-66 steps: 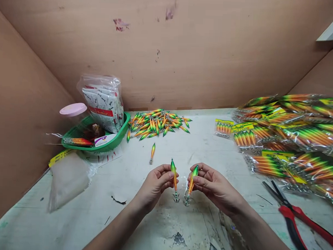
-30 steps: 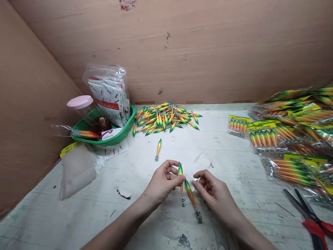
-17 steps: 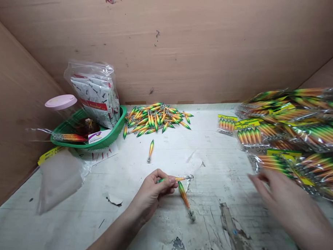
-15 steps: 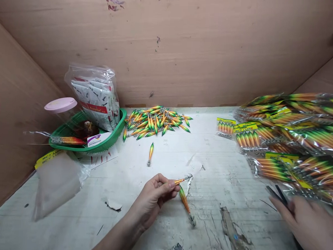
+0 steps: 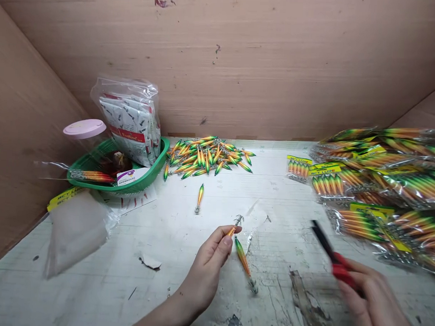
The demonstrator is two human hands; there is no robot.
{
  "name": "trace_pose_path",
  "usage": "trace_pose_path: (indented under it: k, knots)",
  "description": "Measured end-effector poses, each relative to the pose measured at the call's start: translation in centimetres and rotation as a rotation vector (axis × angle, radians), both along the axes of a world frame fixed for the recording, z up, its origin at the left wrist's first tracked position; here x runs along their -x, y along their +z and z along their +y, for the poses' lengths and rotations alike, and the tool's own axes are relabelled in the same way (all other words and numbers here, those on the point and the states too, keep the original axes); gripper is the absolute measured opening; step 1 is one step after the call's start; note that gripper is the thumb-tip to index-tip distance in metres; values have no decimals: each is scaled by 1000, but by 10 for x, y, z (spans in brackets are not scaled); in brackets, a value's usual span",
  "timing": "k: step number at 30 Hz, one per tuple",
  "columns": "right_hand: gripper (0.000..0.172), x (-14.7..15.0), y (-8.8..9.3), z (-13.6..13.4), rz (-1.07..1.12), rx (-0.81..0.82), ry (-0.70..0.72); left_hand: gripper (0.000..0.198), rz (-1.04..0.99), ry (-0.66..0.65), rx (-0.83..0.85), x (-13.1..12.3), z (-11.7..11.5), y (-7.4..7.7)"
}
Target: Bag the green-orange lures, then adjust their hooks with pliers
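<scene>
My left hand (image 5: 209, 262) pinches an orange squid jig (image 5: 232, 231) between thumb and fingers. Its hooked end points up and away, while its other end is hidden in the hand. Just right of those fingers, a larger green-and-orange squid jig (image 5: 243, 256) lies on the table with its hooks toward me. At the right, my right hand (image 5: 373, 299) is closed around a red-handled tool (image 5: 342, 271) with a narrow black end, blurred by motion and pointing up and left. A single small jig (image 5: 200, 198) lies beyond my left hand.
Loose jigs form a pile (image 5: 206, 158) by the back cardboard wall. A green basket (image 5: 145, 182) holding packets stands left, with clear bags (image 5: 77, 234) before it. Packaged jigs (image 5: 361, 222) cover the right side. The table surface has a torn strip (image 5: 302, 296).
My right hand has moved left from beside the packages, bringing the tool with it; its red handle now shows. My left hand has turned the jig's hooks more upward. The view has shifted slightly.
</scene>
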State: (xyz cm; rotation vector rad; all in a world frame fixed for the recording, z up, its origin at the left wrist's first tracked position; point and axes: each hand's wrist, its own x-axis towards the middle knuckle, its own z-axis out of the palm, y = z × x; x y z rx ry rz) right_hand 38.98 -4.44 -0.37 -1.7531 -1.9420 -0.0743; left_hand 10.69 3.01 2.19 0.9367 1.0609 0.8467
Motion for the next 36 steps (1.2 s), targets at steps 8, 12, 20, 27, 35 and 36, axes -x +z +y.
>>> trace_pose_path:
  k: [8,12,20,27,35,36]
  knots:
    - [9,92,26,36,293,154,436,39,7,55,-111,1,-1,-5]
    - [11,91,27,52,257,109,448,29,54,91,-168,2,1,-2]
    - [15,91,30,62,220,134,462,23,200,107,-310,4,4,1]
    - [11,87,26,69,203,118,497,27,401,102,-490,6,5,4]
    - [13,84,23,72,168,99,553,31,491,102,-654,6,6,-6]
    - [13,84,22,72,165,96,559,32,495,101,-661,6,6,-6]
